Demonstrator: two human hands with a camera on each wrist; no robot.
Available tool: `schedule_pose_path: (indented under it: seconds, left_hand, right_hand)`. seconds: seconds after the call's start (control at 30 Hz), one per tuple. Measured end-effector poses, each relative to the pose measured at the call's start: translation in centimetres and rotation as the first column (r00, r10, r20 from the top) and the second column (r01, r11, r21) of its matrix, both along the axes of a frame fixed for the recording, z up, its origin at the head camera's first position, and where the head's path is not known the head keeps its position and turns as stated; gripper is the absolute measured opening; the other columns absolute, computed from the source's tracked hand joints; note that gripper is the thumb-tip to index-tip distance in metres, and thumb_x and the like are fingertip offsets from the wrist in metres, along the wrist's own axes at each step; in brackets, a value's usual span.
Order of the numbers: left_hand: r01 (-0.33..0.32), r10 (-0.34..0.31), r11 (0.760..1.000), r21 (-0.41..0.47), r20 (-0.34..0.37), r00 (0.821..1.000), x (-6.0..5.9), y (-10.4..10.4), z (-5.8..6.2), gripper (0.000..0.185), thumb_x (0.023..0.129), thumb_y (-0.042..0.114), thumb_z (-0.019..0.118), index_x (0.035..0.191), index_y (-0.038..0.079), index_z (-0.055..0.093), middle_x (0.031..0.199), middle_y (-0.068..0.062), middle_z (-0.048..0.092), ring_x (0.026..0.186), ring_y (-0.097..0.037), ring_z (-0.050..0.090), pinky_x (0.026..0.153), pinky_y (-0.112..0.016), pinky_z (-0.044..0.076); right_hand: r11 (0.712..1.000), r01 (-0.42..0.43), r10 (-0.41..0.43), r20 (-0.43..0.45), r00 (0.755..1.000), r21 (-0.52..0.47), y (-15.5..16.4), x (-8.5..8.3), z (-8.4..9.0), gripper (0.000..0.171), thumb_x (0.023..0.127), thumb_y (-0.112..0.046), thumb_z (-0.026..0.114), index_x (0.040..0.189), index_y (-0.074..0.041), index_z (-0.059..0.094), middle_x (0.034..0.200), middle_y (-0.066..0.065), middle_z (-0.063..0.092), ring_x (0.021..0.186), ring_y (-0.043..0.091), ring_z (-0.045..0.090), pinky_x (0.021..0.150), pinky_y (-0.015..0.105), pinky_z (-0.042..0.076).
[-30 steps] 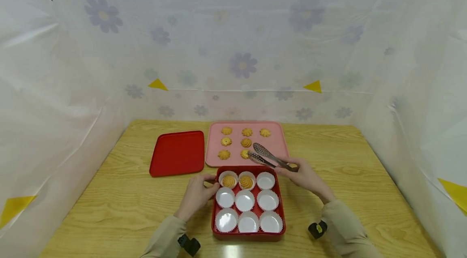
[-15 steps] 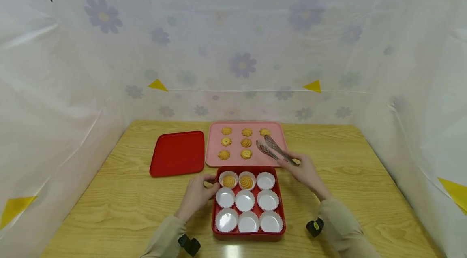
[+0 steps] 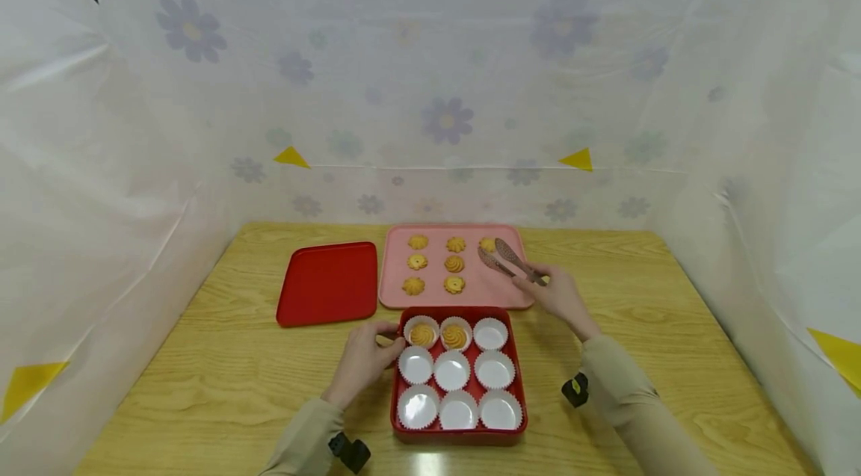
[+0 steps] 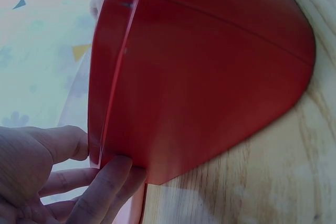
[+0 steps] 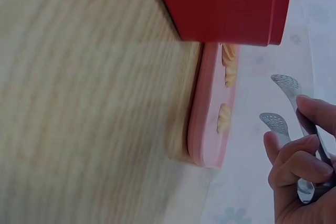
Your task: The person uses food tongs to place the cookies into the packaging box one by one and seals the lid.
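Right-hand tongs above the far-right piped cookie.
In the head view we locate the cookie (image 3: 486, 243) at the back right corner of the pink tray (image 3: 483, 294), beyond and left of the right hand (image 3: 562, 298), which is the nearer one. That hand holds the perforated metal tongs (image 3: 515, 258), tips parted; their long axis runs from the fingers away and leftward, so the tips straddle the cookie in outline. The right wrist view shows them raised above the tray, not touching. Our left hand (image 3: 363, 358) grips the left wall of the red box (image 3: 460, 437), near its far corner, well apart from the cookie.
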State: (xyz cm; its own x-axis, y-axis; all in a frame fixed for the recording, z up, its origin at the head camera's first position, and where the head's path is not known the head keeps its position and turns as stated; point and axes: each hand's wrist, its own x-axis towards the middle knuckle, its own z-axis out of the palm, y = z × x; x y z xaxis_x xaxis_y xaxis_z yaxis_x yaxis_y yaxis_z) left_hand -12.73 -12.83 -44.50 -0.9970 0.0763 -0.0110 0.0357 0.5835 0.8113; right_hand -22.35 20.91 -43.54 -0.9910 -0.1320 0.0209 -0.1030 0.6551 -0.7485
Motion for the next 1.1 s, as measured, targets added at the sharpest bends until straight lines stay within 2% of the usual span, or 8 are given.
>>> schedule_pose_path:
  seconds: [0.03,0.13,0.3,0.4,0.63,0.77,0.9,1.1]
  left_hand:
    - [0.0,0.0,1.0,0.002,0.001,1.0,0.0,0.0,0.0,0.026,0.087,0.01,0.072,0.111,-0.002,0.074,0.102,-0.014,0.076,0.068,-0.01,0.061,0.06,-0.021,0.05]
    - [-0.002,0.002,1.0,0.005,0.003,1.0,0.0,0.0,0.0,0.026,0.087,0.01,0.072,0.111,-0.001,0.074,0.102,-0.014,0.076,0.068,-0.01,0.061,0.06,-0.022,0.049]
    - [-0.005,0.005,1.0,0.004,0.005,1.0,0.0,0.0,0.0,0.026,0.087,0.01,0.072,0.111,-0.001,0.074,0.102,-0.014,0.075,0.069,-0.011,0.061,0.061,-0.022,0.05]
    - [-0.004,0.004,1.0,-0.001,0.002,1.0,0.0,0.0,0.0,0.026,0.087,0.01,0.072,0.11,-0.001,0.074,0.102,-0.013,0.075,0.07,-0.011,0.062,0.062,-0.023,0.051]
    - [0.001,-0.001,1.0,0.001,0.003,1.0,0.0,0.0,0.0,0.026,0.087,0.009,0.072,0.11,-0.002,0.074,0.101,-0.013,0.075,0.07,-0.011,0.062,0.061,-0.023,0.051]
    - [-0.002,0.002,1.0,0.003,0.004,1.0,0.0,0.0,0.0,0.025,0.087,0.009,0.072,0.11,-0.002,0.074,0.101,-0.014,0.075,0.069,-0.011,0.061,0.06,-0.022,0.051]
    - [-0.005,0.005,1.0,0.002,0.002,1.0,0.0,0.0,0.0,0.025,0.087,0.009,0.072,0.109,-0.001,0.075,0.101,-0.013,0.075,0.069,-0.011,0.061,0.06,-0.022,0.05]
    - [-0.003,0.003,1.0,-0.01,-0.005,1.0,-0.1,0.0,0.0,0.025,0.087,0.009,0.072,0.109,-0.001,0.075,0.101,-0.012,0.076,0.071,-0.011,0.061,0.061,-0.022,0.05]
  right_hand:
    - [1.0,-0.001,0.001,0.008,1.0,0.002,0.0,-0.3,0.1,0.053,0.097,-0.03,0.067,0.135,0.007,0.059,0.116,0.028,0.069,0.077,0.027,0.061,0.061,0.027,0.042]
    - [1.0,0.003,-0.004,0.044,0.999,0.018,0.0,-1.1,0.3,0.054,0.096,-0.029,0.067,0.135,0.007,0.058,0.093,0.022,0.068,0.055,0.012,0.038,0.05,0.025,0.034]
    - [0.998,0.0,-0.005,0.067,0.998,0.07,-0.1,-2.8,0.5,0.05,0.096,-0.028,0.067,0.132,0.006,0.061,0.069,0.004,0.05,0.053,0.012,0.032,0.051,0.027,0.033]
    - [0.995,-0.005,-0.003,0.081,0.997,0.097,-0.2,-3.8,0.7,0.044,0.096,-0.027,0.067,0.125,0.007,0.065,0.065,0.001,0.045,0.056,0.013,0.035,0.054,0.028,0.034]
    - [0.993,-0.02,0.003,0.144,0.99,0.119,-0.4,-5.5,0.7,0.05,0.095,-0.031,0.067,0.128,0.007,0.063,0.068,0.003,0.053,0.05,0.011,0.038,0.05,0.028,0.037]
    - [0.988,-0.023,0.002,0.138,0.99,0.15,-0.5,-6.3,0.2,0.043,0.096,-0.032,0.066,0.113,0.007,0.067,0.063,0.001,0.05,0.049,0.011,0.037,0.05,0.028,0.036]
    - [0.988,-0.011,-0.011,0.142,0.99,0.154,-1.0,-6.7,-0.1,0.035,0.096,-0.032,0.066,0.092,0.003,0.065,0.052,-0.004,0.035,0.045,0.01,0.034,0.048,0.027,0.034]
    - [0.988,0.009,-0.034,0.159,0.987,0.154,-1.7,-6.9,-0.2,0.03,0.097,-0.029,0.065,0.089,0.0,0.063,0.055,-0.004,0.037,0.047,0.011,0.035,0.048,0.028,0.035]
